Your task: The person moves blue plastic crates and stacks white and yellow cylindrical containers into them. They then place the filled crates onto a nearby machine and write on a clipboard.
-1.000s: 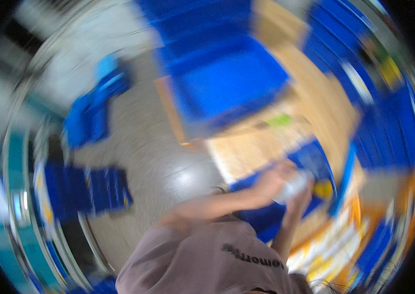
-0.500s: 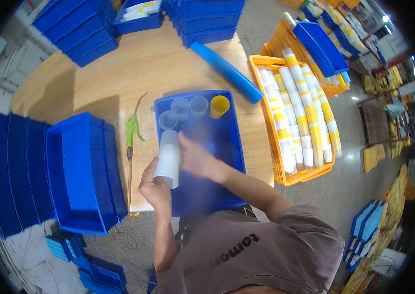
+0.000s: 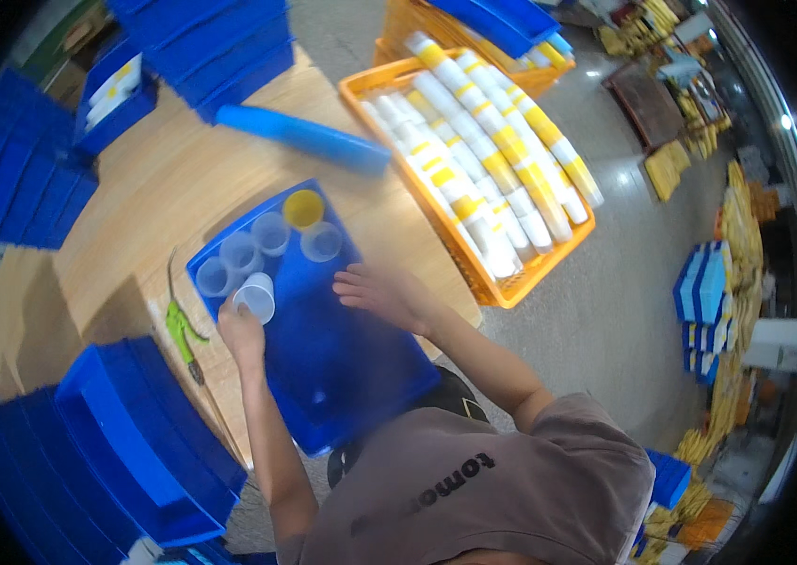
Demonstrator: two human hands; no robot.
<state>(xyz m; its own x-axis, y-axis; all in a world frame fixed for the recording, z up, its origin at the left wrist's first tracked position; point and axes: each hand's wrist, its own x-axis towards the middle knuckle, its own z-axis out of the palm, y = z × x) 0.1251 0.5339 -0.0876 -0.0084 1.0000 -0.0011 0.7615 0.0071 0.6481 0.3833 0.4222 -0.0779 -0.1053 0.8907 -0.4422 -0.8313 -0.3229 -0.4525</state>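
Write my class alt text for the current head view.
The person's left hand holds a translucent cup over a blue tray bearing four similar cups and a yellow one. The empty right hand hovers over the tray's right edge; an orange crate stands farther right.

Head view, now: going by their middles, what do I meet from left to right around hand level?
Green-handled tool → left hand → the translucent cup it holds → yellow cup → open right hand → orange crate → light-blue stack.
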